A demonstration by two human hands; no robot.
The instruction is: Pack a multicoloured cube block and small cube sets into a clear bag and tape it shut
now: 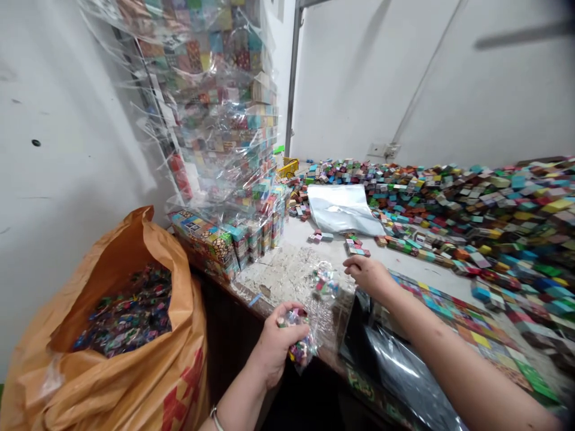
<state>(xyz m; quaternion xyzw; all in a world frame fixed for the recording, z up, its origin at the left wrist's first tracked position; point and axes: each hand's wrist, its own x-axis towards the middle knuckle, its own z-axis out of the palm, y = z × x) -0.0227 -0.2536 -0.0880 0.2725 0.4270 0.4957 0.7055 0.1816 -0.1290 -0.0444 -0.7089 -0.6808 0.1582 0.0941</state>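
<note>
Taking the middle of the view as the clock's centre, the desk (pixel 283 270) runs from there out to three o'clock. A tall stack of patterned boxes (pixel 224 126), wrapped in clear plastic, rises at eleven. A big orange sack (pixel 191 335) gapes at eight, with many small colourful packets (pixel 139 311) inside. A heap of little boxes (pixel 476 203) spreads over the desk at three. Black plastic (pixel 395 359) lies between four and five, and a pale sheet (pixel 341 209) near the centre, towards three. The right hand (pixel 371 276) is at four, its fingers half bent and close together; I cannot tell whether they pinch anything. The left hand (pixel 278 338), at six, pinches a filled bag (pixel 302 347) between thumb and fingers. A second bag (pixel 325 280) lies on the desk at five, between the hands.
</note>
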